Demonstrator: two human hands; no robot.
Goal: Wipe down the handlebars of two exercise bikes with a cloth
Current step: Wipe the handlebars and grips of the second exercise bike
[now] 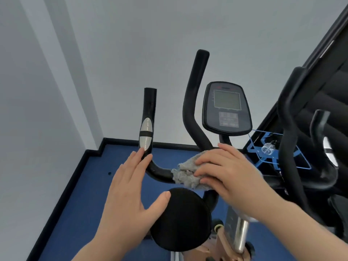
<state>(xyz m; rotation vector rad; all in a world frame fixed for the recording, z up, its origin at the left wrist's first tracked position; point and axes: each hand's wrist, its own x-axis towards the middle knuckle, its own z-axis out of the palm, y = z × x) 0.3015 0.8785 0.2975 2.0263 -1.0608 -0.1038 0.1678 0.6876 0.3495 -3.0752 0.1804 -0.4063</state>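
Note:
A black exercise bike stands before me with curved handlebars, a silver pulse sensor on the left grip, and a console above. A grey cloth lies bunched on the crossbar at the middle. My right hand grips the cloth against the bar, fingers curled over it. My left hand hovers with straight fingers, fingertips by the base of the left grip, thumb near a round black knob. A second bike's black handlebar shows at the right edge.
A taller black arm rises left of the console. Blue floor with black skirting meets white walls in the corner at left. A blue clear holder sits between the two bikes. Dark equipment fills the right side.

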